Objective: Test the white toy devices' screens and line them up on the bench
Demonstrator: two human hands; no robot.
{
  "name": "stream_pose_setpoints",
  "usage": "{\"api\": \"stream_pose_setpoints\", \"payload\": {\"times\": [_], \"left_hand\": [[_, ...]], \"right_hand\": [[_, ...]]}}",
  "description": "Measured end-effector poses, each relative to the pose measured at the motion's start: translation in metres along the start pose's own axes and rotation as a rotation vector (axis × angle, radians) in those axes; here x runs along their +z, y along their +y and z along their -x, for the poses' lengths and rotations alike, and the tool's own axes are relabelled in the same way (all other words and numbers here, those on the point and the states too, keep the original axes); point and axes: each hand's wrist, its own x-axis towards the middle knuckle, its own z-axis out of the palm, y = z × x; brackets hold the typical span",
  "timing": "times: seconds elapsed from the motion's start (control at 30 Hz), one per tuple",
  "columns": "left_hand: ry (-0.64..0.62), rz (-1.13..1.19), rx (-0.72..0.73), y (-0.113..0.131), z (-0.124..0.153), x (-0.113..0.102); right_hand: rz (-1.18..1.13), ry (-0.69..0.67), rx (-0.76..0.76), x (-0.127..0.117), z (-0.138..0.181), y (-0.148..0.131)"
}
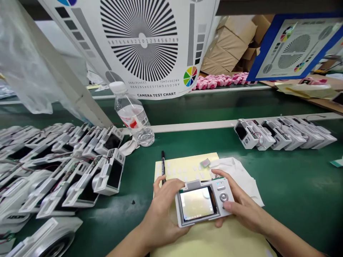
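Both hands hold a white digital camera [199, 205] whose lit screen faces me. My left hand [160, 212] wraps its left side, fingers partly hidden behind the body. On the right side, my right hand [241, 205] grips it, with the thumb on the lower buttons and the index finger over the top edge. Beneath and behind the camera lies yellow paper [184, 166] with small pale stickers. A black marker pen [163, 166] rests on that paper near my left fingers. Crumpled white tissue [238, 175] lies beyond my right hand.
Several partly assembled cameras [107, 173] crowd the left side; another row [284, 134] stands at the right. A water bottle [135, 117] stands behind the paper. A camera test chart [142, 43] hangs ahead, and a blue-framed chart [294, 50] hangs at the right. Pink items [219, 81] lie beyond.
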Motion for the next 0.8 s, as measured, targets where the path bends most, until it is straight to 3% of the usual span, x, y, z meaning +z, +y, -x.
{"api": "stream_pose_setpoints", "payload": {"times": [0.3,0.5,0.8], "left_hand": [[0.096,-0.002,0.038,-0.0029,0.0045,0.0042],[0.076,0.051,-0.035,-0.0025,0.0017,0.0052],[0.08,0.064,0.029,-0.0044,0.0034,0.005]], "right_hand": [[-0.086,0.059,0.016,-0.0066,-0.0099,0.0055],[-0.084,0.086,-0.002,-0.0012,-0.0073,0.0043],[-0.047,0.101,0.01,-0.0006,-0.0061,0.0025]]}}
